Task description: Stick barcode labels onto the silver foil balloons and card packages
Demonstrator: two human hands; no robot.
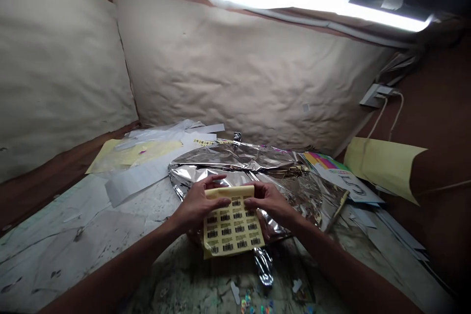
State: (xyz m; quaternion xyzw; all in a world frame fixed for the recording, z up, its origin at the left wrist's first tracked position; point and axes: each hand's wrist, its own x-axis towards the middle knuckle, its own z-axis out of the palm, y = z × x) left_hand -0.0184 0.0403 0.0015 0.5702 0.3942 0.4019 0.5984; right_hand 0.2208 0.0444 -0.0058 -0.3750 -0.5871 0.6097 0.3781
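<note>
Both my hands hold a yellow sheet of barcode stickers (231, 230) over the near part of a crumpled silver foil balloon (294, 186) that lies flat on the table. My left hand (200, 203) grips the sheet's upper left, its thumb pressed on the top fold. My right hand (268, 201) pinches the top right corner, thumb and fingers closed on the sheet. The sheet carries several rows of black barcodes, and its top edge is curled back.
A worn white table (73, 235) fills the foreground. Used yellow backing sheets and white strips (143, 157) lie at the back left. Colourful printed cards (331, 167) and a yellow sheet (382, 164) sit to the right. Cables hang from a wall socket (375, 94). Small sticker scraps (253, 301) lie near me.
</note>
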